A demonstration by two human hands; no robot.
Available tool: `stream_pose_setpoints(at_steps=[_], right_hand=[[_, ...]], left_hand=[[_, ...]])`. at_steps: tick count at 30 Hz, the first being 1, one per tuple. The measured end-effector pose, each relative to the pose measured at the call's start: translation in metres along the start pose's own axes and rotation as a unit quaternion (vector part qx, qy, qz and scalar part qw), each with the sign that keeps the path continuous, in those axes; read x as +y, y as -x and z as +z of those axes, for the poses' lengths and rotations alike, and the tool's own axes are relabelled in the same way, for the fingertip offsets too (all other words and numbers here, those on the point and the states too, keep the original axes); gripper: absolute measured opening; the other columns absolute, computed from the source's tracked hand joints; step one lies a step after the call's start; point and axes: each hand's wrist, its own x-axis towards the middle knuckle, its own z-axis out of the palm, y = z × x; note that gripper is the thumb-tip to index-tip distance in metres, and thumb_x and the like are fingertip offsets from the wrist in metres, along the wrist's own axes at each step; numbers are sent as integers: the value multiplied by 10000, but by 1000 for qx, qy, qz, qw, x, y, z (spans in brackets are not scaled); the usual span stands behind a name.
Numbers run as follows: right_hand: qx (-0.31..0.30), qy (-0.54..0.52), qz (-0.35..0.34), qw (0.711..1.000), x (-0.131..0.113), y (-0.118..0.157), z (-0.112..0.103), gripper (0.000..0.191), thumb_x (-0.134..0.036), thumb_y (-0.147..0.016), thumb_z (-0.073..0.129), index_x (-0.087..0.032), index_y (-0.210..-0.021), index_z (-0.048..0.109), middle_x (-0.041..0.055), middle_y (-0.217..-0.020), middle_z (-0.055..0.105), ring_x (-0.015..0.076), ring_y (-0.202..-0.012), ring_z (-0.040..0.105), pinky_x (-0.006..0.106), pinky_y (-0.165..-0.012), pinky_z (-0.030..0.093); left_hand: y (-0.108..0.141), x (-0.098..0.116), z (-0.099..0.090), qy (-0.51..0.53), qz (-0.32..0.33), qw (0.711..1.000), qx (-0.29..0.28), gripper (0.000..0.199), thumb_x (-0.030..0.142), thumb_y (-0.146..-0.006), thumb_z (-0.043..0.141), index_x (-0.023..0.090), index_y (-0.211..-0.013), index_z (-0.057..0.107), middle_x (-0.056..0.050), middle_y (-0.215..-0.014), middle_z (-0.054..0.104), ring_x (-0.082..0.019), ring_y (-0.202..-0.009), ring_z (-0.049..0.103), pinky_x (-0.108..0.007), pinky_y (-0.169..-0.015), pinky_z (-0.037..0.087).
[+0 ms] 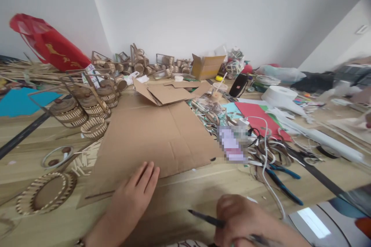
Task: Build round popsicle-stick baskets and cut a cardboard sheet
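Observation:
A large flattened sheet of brown cardboard (pixel 145 135) lies on the wooden table, with folded flaps at its far end. On its near edge my left hand (pixel 135 189) rests flat, fingers stretched out and nothing held. My right hand (pixel 236 218) is closed around a dark pen (pixel 207 218), whose tip points left; this hand is in front of the cardboard and apart from it. A dark thin strip or slot (pixel 100 196) shows at the cardboard's near left edge.
Left stand woven bamboo baskets (pixel 69 112) and a shallow woven tray (pixel 46 197). Blue-handled pliers (pixel 285 185), a white cable (pixel 265 154) and red paper (pixel 262 119) lie to the right. A black speaker (pixel 239 85) and an open carton (pixel 208 67) stand behind.

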Motion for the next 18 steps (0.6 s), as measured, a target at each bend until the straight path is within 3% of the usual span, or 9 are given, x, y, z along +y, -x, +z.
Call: stream_pose_setpoints(at_steps=[3,6,10,14,18], right_hand=[[68,-76,20,995,1,2,-8,479,-546,-1019,292,-275,-884,663,24,-737,752,155,-660,675,309,-679,515],[129,82,84,985,28,-3,-2,298,-417,-1010,428,-267,-955,679,58,-889,761,195,-814,696,342,-743,542],[79,227,115,964,71,-15,15,163,-288,-940,586,-235,-1068,673,106,-1157,724,264,-1127,633,426,-927,520],[38,279,95,955,98,-19,25,129,-235,-915,629,-241,-1033,682,87,-1066,739,281,-1085,638,442,-906,519],[37,231,85,969,107,-19,19,126,-269,-947,581,-239,-1030,671,95,-1097,726,254,-1051,639,408,-892,517]], left_hand=[[22,17,20,16,-7,999,-43,579,-42,-812,398,217,-1259,658,-68,-1284,681,-217,-1153,646,-279,-798,571],[34,21,37,36,-10,998,-56,568,-43,-833,392,222,-1266,648,-69,-1263,692,-196,-1134,656,-251,-768,577],[36,11,51,110,11,992,-63,407,76,-946,419,201,-1270,631,-89,-1286,675,-212,-1180,632,-350,-952,545],[37,-5,52,149,31,985,-82,357,127,-981,433,184,-1283,616,-86,-1291,672,-207,-1194,624,-345,-956,541],[48,-23,45,172,5,981,-86,318,191,-1000,443,131,-1239,644,-106,-1236,700,-203,-1138,649,-334,-961,540]])
